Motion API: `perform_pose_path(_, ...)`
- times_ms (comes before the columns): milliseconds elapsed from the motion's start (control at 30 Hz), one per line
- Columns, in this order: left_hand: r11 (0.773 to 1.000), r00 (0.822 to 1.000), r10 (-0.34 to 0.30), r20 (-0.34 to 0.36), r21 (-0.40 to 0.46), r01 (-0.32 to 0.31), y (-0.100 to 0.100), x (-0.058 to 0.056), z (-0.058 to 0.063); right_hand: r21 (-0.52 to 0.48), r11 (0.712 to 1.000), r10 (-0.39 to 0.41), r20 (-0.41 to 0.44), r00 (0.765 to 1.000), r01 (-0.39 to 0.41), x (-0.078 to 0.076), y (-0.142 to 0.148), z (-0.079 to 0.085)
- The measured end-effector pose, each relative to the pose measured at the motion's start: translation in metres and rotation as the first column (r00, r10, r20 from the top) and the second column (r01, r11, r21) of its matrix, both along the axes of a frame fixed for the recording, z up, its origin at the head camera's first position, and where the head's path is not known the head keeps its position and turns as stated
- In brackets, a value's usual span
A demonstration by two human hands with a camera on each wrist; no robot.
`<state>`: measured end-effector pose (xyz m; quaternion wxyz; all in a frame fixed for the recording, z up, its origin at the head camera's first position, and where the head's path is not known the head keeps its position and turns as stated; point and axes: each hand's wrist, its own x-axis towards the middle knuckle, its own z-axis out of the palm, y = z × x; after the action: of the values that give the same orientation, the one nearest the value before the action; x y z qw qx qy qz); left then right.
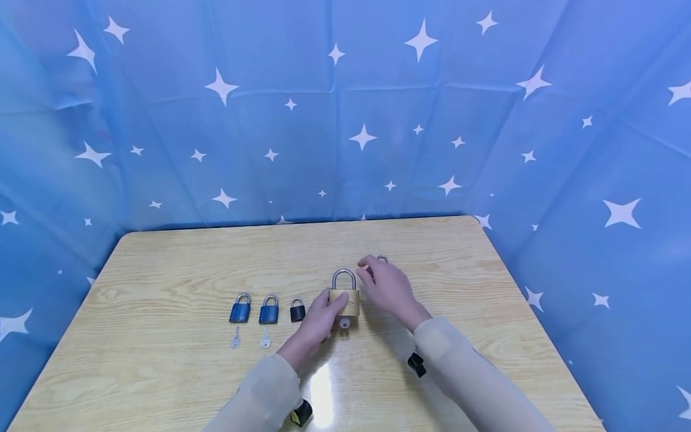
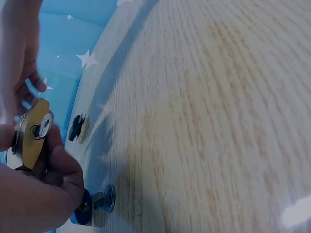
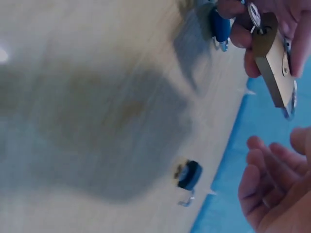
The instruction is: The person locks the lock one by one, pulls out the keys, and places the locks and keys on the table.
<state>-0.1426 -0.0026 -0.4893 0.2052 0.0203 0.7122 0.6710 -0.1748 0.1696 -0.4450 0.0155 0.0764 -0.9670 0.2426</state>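
My left hand (image 1: pixel 318 319) grips a large brass padlock (image 1: pixel 345 299) by its body and holds it upright near the middle of the wooden table (image 1: pixel 178 264). A silver key (image 1: pixel 344 323) sits in its bottom keyhole. The left wrist view shows the padlock (image 2: pixel 30 141) from below, in my fingers. My right hand (image 1: pixel 384 287) hovers just right of the padlock with relaxed, spread fingers and holds nothing; the right wrist view shows its empty palm (image 3: pixel 269 194) beside the brass padlock (image 3: pixel 273 65). Behind the right hand lies another small padlock (image 1: pixel 382 259), mostly hidden in the head view.
Left of the brass padlock, two blue padlocks (image 1: pixel 240 309) (image 1: pixel 269 310) and a small black padlock (image 1: pixel 297 311) lie in a row. Two pale keys (image 1: pixel 236 338) (image 1: pixel 265 339) lie below the blue ones. Blue star-printed cloth (image 1: pixel 345 120) walls the table on three sides.
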Motion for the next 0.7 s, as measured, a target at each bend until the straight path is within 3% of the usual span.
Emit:
perform_pose_path(167, 1.0, 0.999, 0.011, 0.046, -0.01, -0.011, -0.003, 0.001, 0.007, -0.178, 0.982, -0.056, 0.047, 0.997, 0.063, 0.016, 0.01, -0.013)
perform_pose_path(333, 1.0, 0.997, 0.019, 0.076, -0.026, -0.017, -0.004, -0.001, 0.014, -0.335, 0.938, -0.051, 0.111, 0.992, 0.086, 0.036, 0.01, -0.022)
perform_pose_path(500, 0.999, 0.996, 0.034, 0.085, -0.036, -0.031, -0.004, -0.004, 0.01, -0.429, 0.894, -0.045, 0.201, 0.979, 0.129, 0.058, 0.006, -0.028)
perform_pose_path(700, 0.999, 0.998, 0.048, 0.049, 0.015, -0.049, -0.004, -0.007, 0.006, -0.525, 0.837, 0.0, 0.278, 0.961, 0.152, 0.077, -0.003, -0.036)
